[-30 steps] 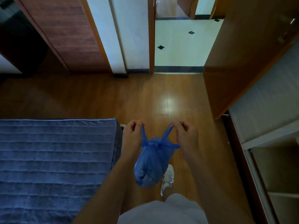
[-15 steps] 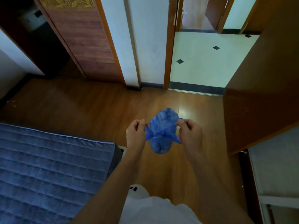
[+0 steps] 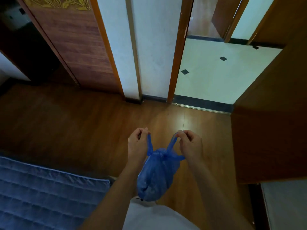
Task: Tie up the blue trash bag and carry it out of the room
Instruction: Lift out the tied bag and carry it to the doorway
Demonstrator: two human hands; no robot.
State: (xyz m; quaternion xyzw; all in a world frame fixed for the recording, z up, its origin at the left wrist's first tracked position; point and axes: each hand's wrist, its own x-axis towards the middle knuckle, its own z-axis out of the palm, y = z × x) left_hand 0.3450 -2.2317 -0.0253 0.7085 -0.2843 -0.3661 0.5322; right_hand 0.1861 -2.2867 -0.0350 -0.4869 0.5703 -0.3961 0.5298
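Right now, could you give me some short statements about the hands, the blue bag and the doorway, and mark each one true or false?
1. The left hand and the right hand each pinch one strip of the blue trash bag. True.
2. The bag rests on the wooden floor. False: it hangs in the air from the two hands.
3. A knot already gathers the top of the bag. True.
4. The bag lies on the blue quilted bed. False: the bed is to the left of the bag, apart from it.
5. The doorway ahead is shut. False: it stands open onto a pale tiled floor.
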